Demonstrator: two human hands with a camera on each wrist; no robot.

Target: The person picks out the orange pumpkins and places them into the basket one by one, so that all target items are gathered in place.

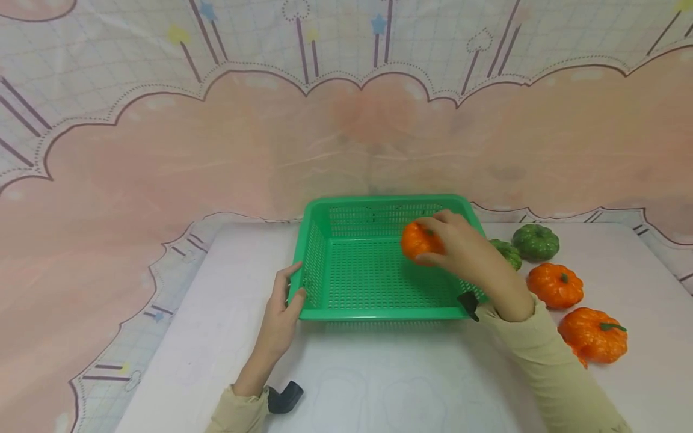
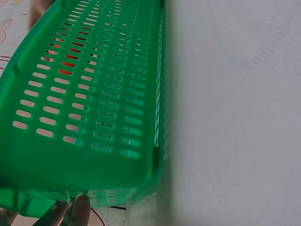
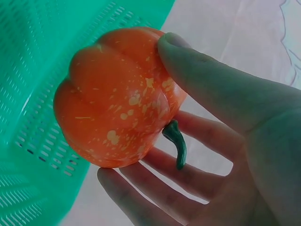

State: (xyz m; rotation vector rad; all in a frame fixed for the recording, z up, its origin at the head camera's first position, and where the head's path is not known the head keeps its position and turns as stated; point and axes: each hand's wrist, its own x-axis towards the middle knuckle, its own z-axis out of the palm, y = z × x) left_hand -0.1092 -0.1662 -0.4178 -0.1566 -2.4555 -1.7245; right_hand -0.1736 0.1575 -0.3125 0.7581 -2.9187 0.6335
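My right hand (image 1: 457, 246) holds a small orange pumpkin (image 1: 419, 242) over the right part of a green plastic basket (image 1: 373, 313). In the right wrist view the pumpkin (image 3: 117, 99) shows yellow flecks and a curved green stem (image 3: 177, 146), with the thumb on one side and the fingertips on the other. At the basket's left end, my left hand (image 1: 283, 316) grips the rim, thumb toward the front corner. The left wrist view shows fingertips (image 2: 81, 207) against the slotted basket wall (image 2: 70, 165). Nothing lies on the basket floor that shows.
To the right of the basket, two green pumpkins (image 1: 536, 242) and several orange pumpkins (image 1: 592, 335) stand on the white table (image 1: 216, 288). The right sleeve partly covers one orange pumpkin. A patterned cloth (image 1: 325, 138) hangs directly behind the basket.
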